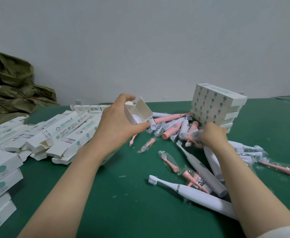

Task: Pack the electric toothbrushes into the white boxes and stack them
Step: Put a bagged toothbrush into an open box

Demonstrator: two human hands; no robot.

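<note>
The left hand (pixel 114 121) grips an open white box (pixel 137 112), with a toothbrush (pixel 138 118) peeking out. The right hand (pixel 212 136) is in the far toothbrush pile (pixel 173 126), too blurry to tell its grip. The box looks light and bendy, so hold its sides gently.

Right grip (pixel 212 135) is motion-blurred; its hold is unclear. Left box stack (pixel 0 170) runs off frame.

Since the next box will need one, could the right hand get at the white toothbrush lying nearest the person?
Probably yes: the white toothbrush lies mostly bare beside the right forearm. The right hand seems to grip a clear packet, so should drop that first.
</note>
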